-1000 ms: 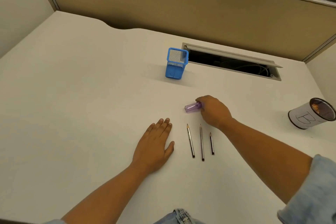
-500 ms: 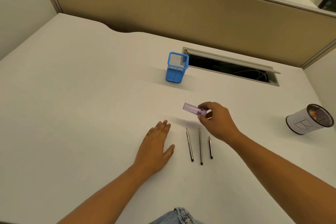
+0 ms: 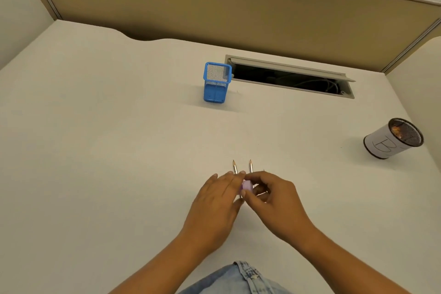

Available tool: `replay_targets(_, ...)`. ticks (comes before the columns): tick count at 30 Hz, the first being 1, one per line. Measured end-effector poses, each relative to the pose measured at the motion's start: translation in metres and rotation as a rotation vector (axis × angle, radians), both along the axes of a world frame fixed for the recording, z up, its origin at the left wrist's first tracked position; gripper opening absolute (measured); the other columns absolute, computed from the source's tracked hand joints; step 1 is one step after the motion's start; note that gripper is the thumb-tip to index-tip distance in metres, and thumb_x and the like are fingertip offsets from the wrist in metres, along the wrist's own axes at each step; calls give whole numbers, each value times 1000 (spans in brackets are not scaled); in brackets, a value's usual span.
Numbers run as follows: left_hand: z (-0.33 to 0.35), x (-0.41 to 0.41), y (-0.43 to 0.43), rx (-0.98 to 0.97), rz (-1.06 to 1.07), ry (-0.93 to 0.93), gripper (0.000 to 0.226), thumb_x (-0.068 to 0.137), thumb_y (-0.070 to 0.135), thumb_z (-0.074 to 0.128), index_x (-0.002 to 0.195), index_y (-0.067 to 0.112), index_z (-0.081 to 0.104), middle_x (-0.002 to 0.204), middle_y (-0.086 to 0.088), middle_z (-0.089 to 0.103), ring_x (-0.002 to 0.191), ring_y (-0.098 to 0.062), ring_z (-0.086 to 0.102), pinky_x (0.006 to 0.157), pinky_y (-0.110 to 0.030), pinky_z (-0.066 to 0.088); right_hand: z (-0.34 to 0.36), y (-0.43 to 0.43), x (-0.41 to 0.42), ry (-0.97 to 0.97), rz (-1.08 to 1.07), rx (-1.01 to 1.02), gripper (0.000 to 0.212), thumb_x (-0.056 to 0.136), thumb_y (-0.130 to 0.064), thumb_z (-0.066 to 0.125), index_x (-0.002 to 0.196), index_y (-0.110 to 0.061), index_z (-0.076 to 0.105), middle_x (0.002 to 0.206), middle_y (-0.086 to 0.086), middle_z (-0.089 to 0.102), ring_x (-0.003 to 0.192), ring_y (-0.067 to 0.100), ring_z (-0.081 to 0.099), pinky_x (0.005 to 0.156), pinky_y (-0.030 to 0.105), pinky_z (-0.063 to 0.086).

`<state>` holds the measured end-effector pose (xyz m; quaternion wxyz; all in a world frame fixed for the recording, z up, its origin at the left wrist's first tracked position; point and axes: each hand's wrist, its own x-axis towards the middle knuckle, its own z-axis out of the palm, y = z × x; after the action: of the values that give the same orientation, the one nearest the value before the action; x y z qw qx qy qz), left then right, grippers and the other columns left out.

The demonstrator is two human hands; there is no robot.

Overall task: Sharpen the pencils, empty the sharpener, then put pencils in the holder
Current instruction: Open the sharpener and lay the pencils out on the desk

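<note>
Pencils: two tips (image 3: 234, 166) (image 3: 250, 165) show side by side at lower centre of the frame, shafts hidden under the hands; any others cannot be seen.
Sharpener: one, purple (image 3: 246, 185), pinched between both hands just below the tips.
Right hand (image 3: 274, 198): fingers curled, gripping the sharpener.
Left hand (image 3: 218, 200): fingers extended, tips touching the sharpener.
Holder: one blue mesh holder (image 3: 216, 83), upright, upper centre, well apart from the hands.
Cup: one paper-wrapped mesh cup (image 3: 391, 139), marked "B", at right edge.
Bench: white bench (image 3: 95, 138), open cable slot (image 3: 290, 77) beside the holder.
</note>
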<state>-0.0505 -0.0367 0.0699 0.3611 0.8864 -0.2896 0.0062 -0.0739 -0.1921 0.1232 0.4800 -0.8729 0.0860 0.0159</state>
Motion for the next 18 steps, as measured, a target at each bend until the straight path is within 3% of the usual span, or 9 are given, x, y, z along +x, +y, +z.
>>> replay_targets(2, 4, -1, -2, -92, 31, 82, 34, 96, 30, 52, 130, 30, 48, 123, -1, 67, 112, -10, 54, 101, -12, 34, 1, -1, -4, 19, -12, 44, 8, 90, -33, 67, 97, -37, 66, 87, -19, 73, 83, 2, 69, 72, 16, 56)
replay_targets(5, 5, -1, -1, -60, 64, 91, 32, 94, 30, 51, 124, 24, 59, 120, -1, 68, 110, -13, 59, 97, -7, 28, 5, 0, -7, 17, -36, 82, 8, 89, -33, 69, 91, -40, 64, 85, -26, 72, 82, -1, 69, 68, 11, 54)
replay_targets(7, 4, -4, -2, -88, 60, 168, 33, 95, 33, 47, 125, 25, 58, 123, 4, 64, 110, -6, 55, 95, -2, 30, 4, 1, -8, 8, -65, 70, 8, 88, -32, 70, 91, -39, 66, 87, -18, 73, 82, 1, 69, 67, 12, 55)
replay_targets(11, 0, -9, -6, -148, 44, 232, 30, 97, 32, 45, 125, 43, 44, 119, 19, 51, 107, 3, 49, 93, -7, 40, -1, 2, -7, 10, -84, 57, 9, 88, -32, 70, 97, -32, 74, 95, -13, 73, 83, 5, 70, 71, 16, 56)
replay_targets(15, -4, -11, -6, -139, 69, 243, 29, 96, 34, 43, 123, 43, 43, 122, 7, 57, 108, -12, 51, 91, -19, 43, -2, 1, -6, 29, -93, 70, 11, 88, -29, 71, 97, -31, 76, 90, -14, 76, 84, 5, 70, 75, 17, 55)
replay_targets(18, -4, -11, -4, -138, 88, 232, 30, 96, 28, 45, 124, 39, 47, 119, 7, 58, 107, -14, 51, 90, -27, 47, -3, 0, -4, 62, -150, 139, 15, 89, -23, 70, 90, -37, 75, 82, -14, 77, 79, 8, 73, 75, 23, 58)
